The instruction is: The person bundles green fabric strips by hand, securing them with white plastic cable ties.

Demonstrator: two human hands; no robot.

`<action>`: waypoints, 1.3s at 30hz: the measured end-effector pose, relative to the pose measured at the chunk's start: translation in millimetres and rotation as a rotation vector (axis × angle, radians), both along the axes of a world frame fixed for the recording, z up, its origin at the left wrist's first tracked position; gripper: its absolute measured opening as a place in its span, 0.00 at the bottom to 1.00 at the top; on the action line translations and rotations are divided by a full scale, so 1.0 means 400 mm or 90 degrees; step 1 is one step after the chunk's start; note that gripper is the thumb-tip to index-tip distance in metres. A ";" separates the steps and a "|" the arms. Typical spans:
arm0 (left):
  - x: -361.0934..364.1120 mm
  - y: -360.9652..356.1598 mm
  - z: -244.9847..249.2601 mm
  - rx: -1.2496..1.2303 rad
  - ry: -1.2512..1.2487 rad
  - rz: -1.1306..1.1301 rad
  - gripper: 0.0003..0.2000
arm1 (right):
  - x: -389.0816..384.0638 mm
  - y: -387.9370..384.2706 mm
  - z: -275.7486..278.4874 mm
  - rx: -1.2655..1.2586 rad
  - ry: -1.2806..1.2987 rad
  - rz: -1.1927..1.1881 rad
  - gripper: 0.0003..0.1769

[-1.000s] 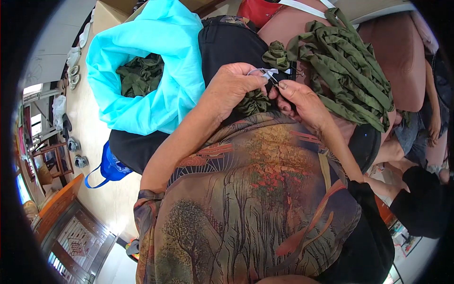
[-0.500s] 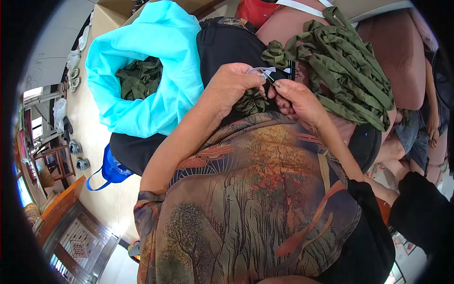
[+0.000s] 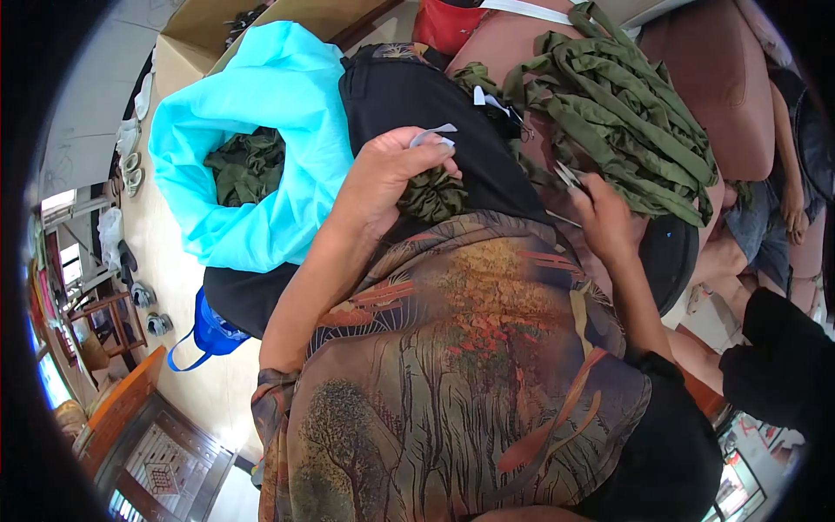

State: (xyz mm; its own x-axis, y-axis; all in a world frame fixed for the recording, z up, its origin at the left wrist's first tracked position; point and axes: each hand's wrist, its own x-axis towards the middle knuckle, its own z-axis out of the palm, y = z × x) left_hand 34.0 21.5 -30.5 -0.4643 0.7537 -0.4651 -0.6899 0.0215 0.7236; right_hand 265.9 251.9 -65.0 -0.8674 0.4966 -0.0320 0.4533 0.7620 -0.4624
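Note:
Over my lap, my left hand (image 3: pixel 383 178) is closed, pinching a small white strip (image 3: pixel 435 136) between thumb and finger. A bunch of gathered dark green fabric (image 3: pixel 432 196) hangs just below those fingers; whether they grip it too is hard to see. To the right, my right hand (image 3: pixel 606 217) is closed around a pair of thread snips (image 3: pixel 567 176), blades pointing up and left. Long green fabric strips (image 3: pixel 622 122) lie heaped beyond this hand. Small white tags (image 3: pixel 489 101) and black bits lie near the heap's left end.
A bright turquoise bag (image 3: pixel 317 148) with rolled sides stands at left, green fabric (image 3: pixel 248 165) inside. Behind it is a cardboard box (image 3: pixel 187 52). A blue bag (image 3: pixel 209 331) sits on the floor. At right are a pinkish-brown cushioned seat (image 3: pixel 713 87) and another person's arm (image 3: pixel 791 183).
My hands have come apart. The right one moved right and down with the snips, while the left shifted slightly left, still holding the white strip. The view has shifted slightly.

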 end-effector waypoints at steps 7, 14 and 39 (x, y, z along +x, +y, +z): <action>0.011 -0.010 -0.003 0.096 -0.015 0.007 0.10 | 0.076 -0.033 0.031 0.210 -0.073 0.050 0.10; 0.038 -0.009 0.024 0.083 0.114 -0.018 0.18 | -0.204 -0.139 0.156 -0.403 0.197 0.083 0.09; 0.035 -0.002 0.065 -0.111 0.267 -0.179 0.05 | -0.360 -0.070 0.148 -0.666 0.539 -0.031 0.05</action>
State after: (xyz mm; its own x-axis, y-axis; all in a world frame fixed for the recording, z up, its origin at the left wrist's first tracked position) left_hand 48.2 20.6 -4.6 -0.4286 0.8040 -0.4121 -0.2923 0.3082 0.9053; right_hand 121.8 223.9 -5.9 -0.7913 0.5995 0.1202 -0.2422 -0.1268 -0.9619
